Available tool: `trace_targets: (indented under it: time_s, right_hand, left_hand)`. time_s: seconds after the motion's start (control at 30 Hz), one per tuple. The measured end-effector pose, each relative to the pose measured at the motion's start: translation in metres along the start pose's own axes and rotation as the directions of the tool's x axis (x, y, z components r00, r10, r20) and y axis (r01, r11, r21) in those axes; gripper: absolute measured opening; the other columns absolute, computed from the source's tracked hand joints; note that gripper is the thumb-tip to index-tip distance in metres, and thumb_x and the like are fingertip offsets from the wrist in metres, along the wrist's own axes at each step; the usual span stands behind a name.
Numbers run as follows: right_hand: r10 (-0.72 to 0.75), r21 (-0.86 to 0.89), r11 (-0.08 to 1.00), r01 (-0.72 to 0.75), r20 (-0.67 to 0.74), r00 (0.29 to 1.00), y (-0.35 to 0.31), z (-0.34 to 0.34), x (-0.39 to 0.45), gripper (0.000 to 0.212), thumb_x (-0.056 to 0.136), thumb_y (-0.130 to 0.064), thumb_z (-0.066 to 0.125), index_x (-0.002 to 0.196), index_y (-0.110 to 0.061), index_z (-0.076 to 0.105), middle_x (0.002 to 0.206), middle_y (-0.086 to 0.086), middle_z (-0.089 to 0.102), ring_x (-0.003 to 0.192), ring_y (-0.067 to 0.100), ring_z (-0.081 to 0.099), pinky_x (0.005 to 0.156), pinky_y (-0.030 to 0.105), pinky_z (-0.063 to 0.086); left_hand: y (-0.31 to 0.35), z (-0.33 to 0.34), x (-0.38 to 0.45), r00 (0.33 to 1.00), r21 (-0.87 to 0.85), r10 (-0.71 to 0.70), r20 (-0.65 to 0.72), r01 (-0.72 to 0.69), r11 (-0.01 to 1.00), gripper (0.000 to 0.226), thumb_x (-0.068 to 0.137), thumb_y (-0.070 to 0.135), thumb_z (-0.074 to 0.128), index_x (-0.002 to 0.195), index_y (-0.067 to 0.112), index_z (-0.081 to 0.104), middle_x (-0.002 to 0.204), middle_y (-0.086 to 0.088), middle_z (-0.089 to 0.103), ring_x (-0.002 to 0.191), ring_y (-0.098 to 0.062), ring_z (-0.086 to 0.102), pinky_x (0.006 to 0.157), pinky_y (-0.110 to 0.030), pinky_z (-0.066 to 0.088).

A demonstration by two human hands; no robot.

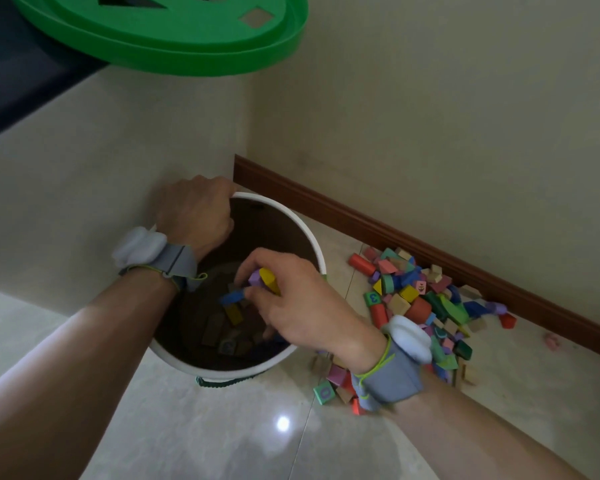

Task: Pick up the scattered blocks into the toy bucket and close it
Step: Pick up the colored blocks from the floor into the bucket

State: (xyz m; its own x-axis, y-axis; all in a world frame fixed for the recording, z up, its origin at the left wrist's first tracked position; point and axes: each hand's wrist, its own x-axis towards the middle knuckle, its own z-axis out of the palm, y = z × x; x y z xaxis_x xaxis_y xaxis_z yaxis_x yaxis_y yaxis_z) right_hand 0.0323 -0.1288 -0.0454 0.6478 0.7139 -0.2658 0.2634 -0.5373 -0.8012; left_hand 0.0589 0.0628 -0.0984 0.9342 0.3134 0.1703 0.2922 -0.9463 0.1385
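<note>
A white toy bucket point(314, 244) with a dark inside stands on the floor against a wall. My left hand point(194, 211) grips its far left rim. Over the bucket's mouth my right hand point(297, 303) holds a purple block point(257, 277), a yellow block point(270, 279) and a blue block point(232, 296) in its curled fingers. Several blocks lie in the bucket's bottom point(229, 327). A pile of coloured blocks point(420, 299) is scattered on the floor to the right, by the skirting. The green lid point(174, 43) with shape holes lies on a ledge at top left.
A brown skirting board point(378, 223) runs along the wall behind the pile. A few more blocks point(329, 386) lie under my right wrist. A small pink thing point(553, 341) sits alone at far right. Glossy tiled floor point(222, 427) spreads in front of the bucket.
</note>
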Motion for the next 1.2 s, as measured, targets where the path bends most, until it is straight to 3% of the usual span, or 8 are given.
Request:
trace_targets:
  time_s: [0.1,0.23,0.4,0.53,0.63,0.77,0.93,1.2]
  right_hand:
    - [-0.105,-0.279,0.956,0.088,-0.048,0.993,0.001,0.004,-0.003,0.018,0.097,-0.019,0.06,0.114,-0.024,0.059,0.105,-0.005,0.056,0.097,0.021,0.058,0.083,0.043,0.049]
    - [-0.137,-0.361,0.928,0.09,-0.104,0.985,0.004,0.001,-0.004,0.031,0.097,-0.017,0.06,0.127,-0.023,0.056,0.12,0.0,0.053,0.109,0.025,0.055,0.09,0.041,0.046]
    - [-0.226,-0.239,0.957,0.162,-0.275,0.935,0.015,-0.011,-0.006,0.03,0.092,-0.007,0.062,0.121,-0.018,0.065,0.116,-0.002,0.06,0.106,0.015,0.06,0.093,0.029,0.046]
    - [-0.181,0.017,0.969,0.245,-0.624,0.76,0.042,-0.026,-0.005,0.016,0.095,-0.011,0.058,0.105,-0.02,0.067,0.1,-0.011,0.067,0.094,0.012,0.067,0.067,0.039,0.059]
    - [-0.085,0.024,0.988,0.152,-0.741,0.667,0.086,-0.031,-0.008,0.016,0.095,-0.019,0.058,0.108,-0.022,0.066,0.097,-0.014,0.068,0.095,0.007,0.066,0.073,0.032,0.057]
    - [-0.112,-0.354,0.93,-0.096,-0.525,0.844,0.165,0.004,-0.034,0.045,0.093,-0.039,0.06,0.135,-0.024,0.052,0.128,-0.006,0.059,0.121,0.012,0.049,0.098,0.034,0.043]
    - [0.071,-0.663,0.736,-0.138,-0.127,0.989,0.251,0.072,-0.076,0.102,0.079,-0.082,0.047,0.16,-0.037,0.004,0.168,0.004,0.004,0.153,0.033,0.003,0.117,0.064,0.016]
    - [0.013,-0.792,0.607,-0.065,-0.072,0.997,0.286,0.086,-0.04,0.079,0.088,-0.08,0.031,0.158,-0.046,0.011,0.169,0.007,-0.001,0.151,0.047,-0.003,0.109,0.077,0.005]
  left_hand:
    - [-0.001,-0.002,-0.001,0.999,-0.002,-0.02,0.028,0.02,1.0,0.037,0.08,0.022,0.063,0.116,0.017,0.063,0.096,-0.017,0.063,0.082,-0.034,0.059,0.064,-0.034,0.032]
    - [0.0,-0.001,0.0,0.999,-0.01,-0.029,0.045,0.029,1.0,0.036,0.082,0.021,0.063,0.118,0.017,0.063,0.098,-0.017,0.063,0.084,-0.034,0.059,0.067,-0.036,0.038]
    - [-0.003,0.0,0.0,0.999,-0.025,-0.014,0.033,0.015,1.0,0.035,0.079,0.019,0.063,0.114,0.019,0.065,0.092,-0.016,0.065,0.078,-0.033,0.06,0.064,-0.035,0.039]
    - [-0.005,0.0,0.001,1.0,-0.036,0.007,0.028,-0.006,0.999,0.038,0.077,0.017,0.063,0.115,0.018,0.065,0.092,-0.018,0.064,0.077,-0.036,0.059,0.066,-0.039,0.044]
    - [-0.005,0.002,-0.002,1.0,-0.054,0.019,0.02,-0.018,0.998,0.039,0.077,0.015,0.061,0.116,0.018,0.064,0.093,-0.019,0.064,0.078,-0.038,0.059,0.068,-0.041,0.048]
    - [-0.006,0.004,-0.003,0.999,-0.035,0.018,0.028,-0.017,0.999,0.039,0.077,0.016,0.06,0.116,0.018,0.064,0.094,-0.019,0.064,0.079,-0.039,0.059,0.069,-0.042,0.048]
    - [-0.004,0.003,-0.004,1.0,-0.035,0.0,-0.002,0.0,0.999,0.039,0.075,0.016,0.062,0.114,0.019,0.066,0.092,-0.02,0.064,0.078,-0.041,0.059,0.07,-0.043,0.048]
    - [-0.005,0.006,-0.002,1.0,-0.024,-0.02,0.015,0.02,1.0,0.043,0.074,0.017,0.063,0.117,0.021,0.064,0.096,-0.021,0.063,0.082,-0.042,0.058,0.071,-0.043,0.046]
